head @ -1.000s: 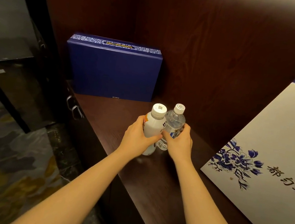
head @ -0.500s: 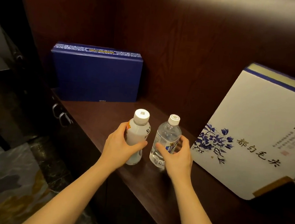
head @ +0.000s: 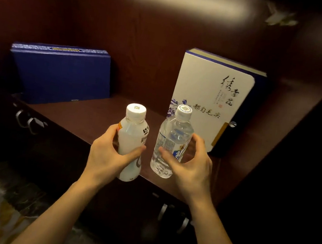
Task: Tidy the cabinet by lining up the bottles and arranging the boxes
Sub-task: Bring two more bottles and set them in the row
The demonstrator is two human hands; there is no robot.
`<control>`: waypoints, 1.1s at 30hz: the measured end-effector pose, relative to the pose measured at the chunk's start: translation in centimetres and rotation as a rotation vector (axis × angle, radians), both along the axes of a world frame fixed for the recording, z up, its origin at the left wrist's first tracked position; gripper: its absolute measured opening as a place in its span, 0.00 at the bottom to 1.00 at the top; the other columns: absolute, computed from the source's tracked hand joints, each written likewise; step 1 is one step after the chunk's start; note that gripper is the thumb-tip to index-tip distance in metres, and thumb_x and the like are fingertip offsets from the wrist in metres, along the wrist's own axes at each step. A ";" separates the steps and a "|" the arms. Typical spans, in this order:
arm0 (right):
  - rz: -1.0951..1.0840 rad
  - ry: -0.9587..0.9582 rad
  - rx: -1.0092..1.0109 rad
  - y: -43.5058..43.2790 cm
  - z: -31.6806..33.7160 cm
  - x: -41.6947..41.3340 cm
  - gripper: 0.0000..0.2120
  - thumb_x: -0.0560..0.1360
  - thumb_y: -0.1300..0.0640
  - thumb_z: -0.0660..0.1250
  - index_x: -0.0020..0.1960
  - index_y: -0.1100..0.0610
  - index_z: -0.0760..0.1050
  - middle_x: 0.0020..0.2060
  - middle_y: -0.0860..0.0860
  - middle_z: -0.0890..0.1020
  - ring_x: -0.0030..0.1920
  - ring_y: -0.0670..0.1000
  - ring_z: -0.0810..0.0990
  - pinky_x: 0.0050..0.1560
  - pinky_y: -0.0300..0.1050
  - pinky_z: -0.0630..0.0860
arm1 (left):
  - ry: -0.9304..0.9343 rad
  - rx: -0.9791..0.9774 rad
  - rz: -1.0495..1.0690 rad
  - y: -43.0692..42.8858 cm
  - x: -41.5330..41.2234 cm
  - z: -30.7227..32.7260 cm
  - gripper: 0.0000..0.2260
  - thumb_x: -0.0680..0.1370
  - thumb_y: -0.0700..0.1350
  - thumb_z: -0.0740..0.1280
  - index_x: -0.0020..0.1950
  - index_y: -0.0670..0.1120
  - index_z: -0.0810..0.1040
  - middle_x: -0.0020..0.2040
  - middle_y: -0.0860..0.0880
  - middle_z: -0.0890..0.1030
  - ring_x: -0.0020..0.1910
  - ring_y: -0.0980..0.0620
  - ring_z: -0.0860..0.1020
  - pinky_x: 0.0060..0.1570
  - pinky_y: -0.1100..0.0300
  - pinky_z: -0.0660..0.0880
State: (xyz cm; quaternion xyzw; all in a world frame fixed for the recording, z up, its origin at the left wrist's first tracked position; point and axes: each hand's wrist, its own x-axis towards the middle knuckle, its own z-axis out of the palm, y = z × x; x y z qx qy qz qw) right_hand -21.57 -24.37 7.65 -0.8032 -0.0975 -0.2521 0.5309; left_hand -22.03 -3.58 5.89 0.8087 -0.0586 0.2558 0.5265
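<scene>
**Two bottles gripped at the shelf's front edge**

The left hand [head: 109,156] wraps the white bottle [head: 132,138]; the right hand [head: 189,166] curls around the clear bottle [head: 170,143], likely to line them up. Behind, the blue box [head: 60,73] and white box [head: 209,99] stand on the shelf [head: 87,117].

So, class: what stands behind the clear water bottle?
The white box, upright against the back wall. The clear water bottle covers its blue flower print's lower left; what's behind the box is hidden.

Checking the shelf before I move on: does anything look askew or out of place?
The white bottle in the left hand hangs past the shelf's front edge, tilted. The clear bottle in the right hand leans too. No spills or damage.
</scene>
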 end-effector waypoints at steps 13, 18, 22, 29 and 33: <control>-0.323 0.029 0.001 -12.1 1.8 -16.0 0.36 0.63 0.39 0.80 0.67 0.39 0.70 0.58 0.34 0.80 0.58 0.36 0.78 0.51 0.28 0.75 | -0.074 -0.122 -0.403 -11.8 -7.9 3.4 0.22 0.66 0.61 0.76 0.56 0.58 0.75 0.52 0.62 0.82 0.48 0.61 0.82 0.42 0.68 0.78; -0.477 0.043 0.000 -16.8 1.1 -19.8 0.35 0.62 0.37 0.79 0.66 0.37 0.71 0.57 0.33 0.80 0.56 0.33 0.78 0.48 0.24 0.73 | -0.042 -0.119 -0.558 -17.7 -9.3 2.7 0.23 0.65 0.61 0.77 0.57 0.63 0.74 0.52 0.62 0.82 0.49 0.60 0.83 0.44 0.59 0.81; -0.585 0.064 0.006 -20.9 0.2 -21.6 0.34 0.62 0.37 0.80 0.64 0.37 0.72 0.56 0.34 0.81 0.56 0.35 0.79 0.49 0.26 0.75 | -0.019 -0.095 -0.648 -22.7 -9.9 1.7 0.24 0.65 0.62 0.76 0.58 0.64 0.73 0.52 0.64 0.81 0.49 0.61 0.82 0.44 0.63 0.80; -0.709 0.074 0.034 -28.4 -1.8 -21.8 0.32 0.62 0.37 0.79 0.59 0.24 0.66 0.55 0.22 0.75 0.55 0.30 0.77 0.45 0.23 0.73 | 0.108 -0.087 -0.649 -32.3 -8.3 -1.2 0.27 0.63 0.67 0.75 0.58 0.63 0.72 0.51 0.67 0.80 0.50 0.66 0.80 0.46 0.59 0.81; -0.724 0.093 0.092 -32.9 -3.6 -20.0 0.34 0.62 0.36 0.79 0.63 0.30 0.66 0.54 0.20 0.74 0.56 0.28 0.75 0.45 0.22 0.73 | 0.128 -0.012 -0.600 -37.3 -6.4 -3.0 0.32 0.63 0.70 0.73 0.63 0.60 0.71 0.54 0.65 0.79 0.54 0.66 0.78 0.50 0.62 0.79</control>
